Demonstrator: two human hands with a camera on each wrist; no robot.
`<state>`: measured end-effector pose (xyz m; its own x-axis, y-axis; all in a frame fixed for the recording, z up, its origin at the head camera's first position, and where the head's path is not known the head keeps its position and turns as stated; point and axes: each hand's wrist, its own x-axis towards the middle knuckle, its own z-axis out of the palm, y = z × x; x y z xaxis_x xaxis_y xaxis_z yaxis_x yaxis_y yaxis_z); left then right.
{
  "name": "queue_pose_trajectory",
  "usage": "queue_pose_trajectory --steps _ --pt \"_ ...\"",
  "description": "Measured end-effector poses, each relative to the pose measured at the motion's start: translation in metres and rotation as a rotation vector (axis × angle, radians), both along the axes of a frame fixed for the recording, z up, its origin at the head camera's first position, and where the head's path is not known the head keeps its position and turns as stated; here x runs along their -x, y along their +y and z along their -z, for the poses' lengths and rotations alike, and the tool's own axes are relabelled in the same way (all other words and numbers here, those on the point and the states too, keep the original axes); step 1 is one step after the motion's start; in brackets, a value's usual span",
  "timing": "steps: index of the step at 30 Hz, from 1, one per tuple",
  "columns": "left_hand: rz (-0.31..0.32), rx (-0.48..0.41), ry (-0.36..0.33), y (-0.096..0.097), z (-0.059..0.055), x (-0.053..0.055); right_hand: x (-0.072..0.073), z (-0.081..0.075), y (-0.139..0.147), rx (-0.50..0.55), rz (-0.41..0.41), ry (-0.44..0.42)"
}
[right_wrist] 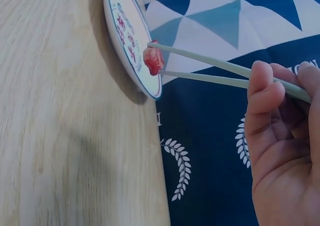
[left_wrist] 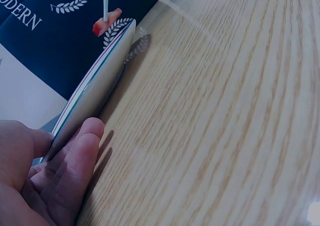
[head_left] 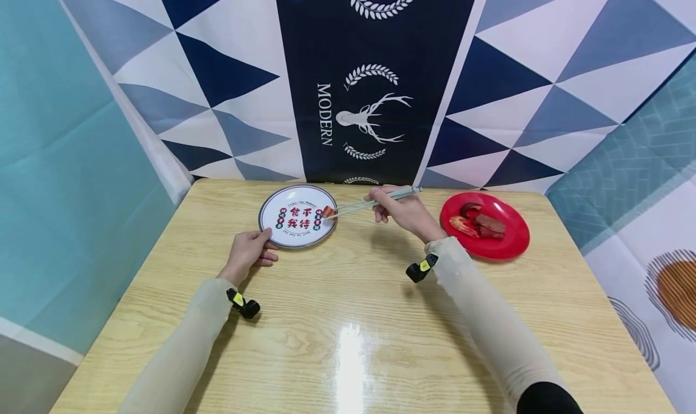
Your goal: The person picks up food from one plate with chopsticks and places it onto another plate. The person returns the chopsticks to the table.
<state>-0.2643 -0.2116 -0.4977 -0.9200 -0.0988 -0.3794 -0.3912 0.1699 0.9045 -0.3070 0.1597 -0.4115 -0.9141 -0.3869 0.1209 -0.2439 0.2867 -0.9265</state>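
While the left hand (head_left: 250, 254) pinches the rim of a round white plate (head_left: 298, 216), the right hand (head_left: 399, 210) grips pale-green chopsticks (right_wrist: 210, 62) clasping a reddish food piece (right_wrist: 154, 59) at that plate's right edge

Wood-grain table (head_left: 304, 323) (bright glare (head_left: 350, 368) in front) | triangle-and-stag backdrop (head_left: 375, 87) | teal left cloth (head_left: 65, 160)

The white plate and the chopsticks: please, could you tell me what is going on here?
A person's left hand grips the near left rim of the white plate. The right hand holds chopsticks, whose tips pinch a small reddish piece of food at the plate's right edge. Whether it touches the plate is not clear. Further right, a red plate carries more pieces of food.
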Motion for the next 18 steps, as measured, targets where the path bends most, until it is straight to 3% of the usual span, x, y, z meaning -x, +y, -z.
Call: queue_pose_trajectory --steps 7,14,18 --pt "0.007 -0.004 -0.016 -0.002 0.001 0.000 -0.014 -0.012 -0.013 -0.013 -0.009 -0.013" --pt "0.018 0.014 -0.020 -0.003 0.002 0.000 0.003 0.015 -0.011 -0.023 0.010 0.013" --pt "0.018 0.021 -0.018 -0.002 0.002 0.001 0.004 0.018 -0.014 -0.022 0.007 0.026"
